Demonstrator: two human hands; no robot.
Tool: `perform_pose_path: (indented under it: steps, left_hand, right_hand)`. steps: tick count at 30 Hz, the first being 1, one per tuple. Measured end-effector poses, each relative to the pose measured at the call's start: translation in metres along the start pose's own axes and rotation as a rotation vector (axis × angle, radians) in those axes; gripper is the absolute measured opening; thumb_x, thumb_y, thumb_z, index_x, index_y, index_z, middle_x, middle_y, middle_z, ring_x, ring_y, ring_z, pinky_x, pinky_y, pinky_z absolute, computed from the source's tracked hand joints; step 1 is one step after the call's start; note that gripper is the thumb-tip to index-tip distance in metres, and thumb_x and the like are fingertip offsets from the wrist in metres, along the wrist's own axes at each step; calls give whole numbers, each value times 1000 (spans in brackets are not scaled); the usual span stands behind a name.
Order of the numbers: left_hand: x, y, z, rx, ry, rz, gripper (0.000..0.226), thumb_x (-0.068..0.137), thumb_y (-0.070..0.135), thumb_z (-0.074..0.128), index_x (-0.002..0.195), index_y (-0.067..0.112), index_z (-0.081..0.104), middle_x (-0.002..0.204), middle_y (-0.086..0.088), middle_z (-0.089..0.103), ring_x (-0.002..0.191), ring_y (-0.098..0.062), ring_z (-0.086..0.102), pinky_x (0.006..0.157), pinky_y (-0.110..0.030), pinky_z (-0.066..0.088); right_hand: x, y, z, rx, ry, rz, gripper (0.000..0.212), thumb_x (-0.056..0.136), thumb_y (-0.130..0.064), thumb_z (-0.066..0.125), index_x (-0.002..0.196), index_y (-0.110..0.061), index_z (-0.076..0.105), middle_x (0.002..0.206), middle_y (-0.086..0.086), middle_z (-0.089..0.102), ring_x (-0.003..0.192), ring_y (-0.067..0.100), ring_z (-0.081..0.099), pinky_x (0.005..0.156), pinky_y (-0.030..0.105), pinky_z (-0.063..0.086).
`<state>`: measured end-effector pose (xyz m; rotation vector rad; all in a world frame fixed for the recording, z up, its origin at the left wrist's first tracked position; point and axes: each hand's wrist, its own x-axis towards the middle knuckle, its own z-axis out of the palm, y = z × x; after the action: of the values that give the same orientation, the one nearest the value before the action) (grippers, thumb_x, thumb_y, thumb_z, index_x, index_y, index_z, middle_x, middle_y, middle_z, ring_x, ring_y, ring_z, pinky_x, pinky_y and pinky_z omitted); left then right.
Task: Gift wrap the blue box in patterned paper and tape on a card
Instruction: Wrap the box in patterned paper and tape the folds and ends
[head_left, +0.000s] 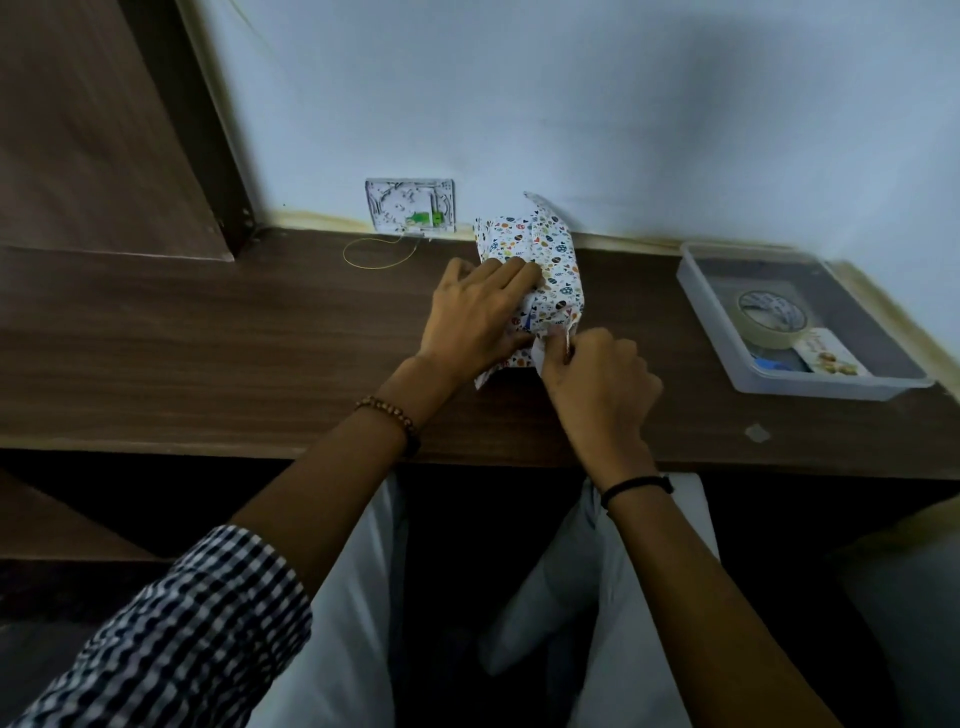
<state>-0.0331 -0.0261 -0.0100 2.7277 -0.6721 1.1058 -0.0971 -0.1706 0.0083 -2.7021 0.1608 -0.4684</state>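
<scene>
End-fold stage: white patterned wrapping paper (550, 254) covers the blue box on the dark wooden desk (208, 338) by the wall; left grip (478, 312) flat, pressing paper; right grip (597, 371) pinching near flap; next probably crease, then fetch beige tape roll (769, 319).

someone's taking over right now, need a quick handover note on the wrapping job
Left hand: lies flat on the patterned paper, pressing it onto the blue box, of which only a sliver shows.
Right hand: pinches the paper flap at the near end.
Tape roll and card: in the clear tray at the right of the desk.
Done: paper wrapped round the box.
Left: fold both ends (the far flap stands up), tape them, tape on the card.
</scene>
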Motion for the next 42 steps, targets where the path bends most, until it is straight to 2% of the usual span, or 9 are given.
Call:
perform_pose_path:
  steps: [5,10,18,23,26,29,35,39,42]
  left_hand:
    - [0,2,1,-6,2,-12,58,64,41,84,112,21,58,103,3,65,90,-22,62,77,-36,37]
    - [-1,1,-1,-8,-9,-10,59,65,41,84,114,21,58,105,3,64,91,-22,61,79,-37,37]
    - [1,3,0,33,11,2,59,66,46,83,113,21,58,105,3,64,92,-22,61,79,-39,39]
    - [1,3,0,39,4,4,58,66,45,84,113,22,58,105,3,63,93,-21,61,81,-39,39]
    - [1,4,0,37,13,3,60,65,46,84,112,22,58,104,3,63,92,-21,61,82,-39,40]
    - [1,4,0,41,9,-3,61,64,46,85,113,22,57,104,3,63,93,-21,60,82,-40,40]
    - [0,3,1,30,-2,-9,62,63,44,85,115,23,57,106,3,63,94,-22,60,83,-41,40]
    - [0,2,4,18,-3,-3,64,65,46,84,117,23,56,109,3,63,95,-22,60,85,-42,40]
    - [0,1,5,16,0,0,63,67,46,83,119,22,56,111,2,63,97,-22,60,85,-42,40]
  right_hand:
    - [-4,-5,-8,5,-43,38,40,99,-43,48,101,-7,66,103,16,66,98,36,64,71,35,39]
    - [-8,0,0,46,-35,101,30,96,-38,56,90,-11,67,90,11,68,85,31,67,70,38,55]
    - [-4,-2,-6,17,-104,93,38,102,-39,47,102,-4,63,105,16,62,98,34,62,69,34,38]
    - [-13,8,4,124,-85,121,25,99,-30,53,89,-10,64,84,7,66,69,14,58,51,26,39]
    - [-22,8,3,197,-47,146,26,98,-37,53,102,-12,60,87,4,66,76,19,64,61,33,53]
    - [-19,3,-1,224,-23,150,38,97,-45,53,115,-12,49,99,11,65,88,29,65,72,41,55]
    - [-15,4,7,212,-34,131,19,98,-25,52,110,-10,52,98,10,65,81,25,62,65,36,51]
    - [-24,16,5,317,-38,91,20,96,-35,56,107,-19,55,90,2,69,74,14,65,63,33,56]
    - [-28,15,-2,268,-82,57,53,87,-61,61,120,-20,49,109,2,65,99,20,63,80,40,55]
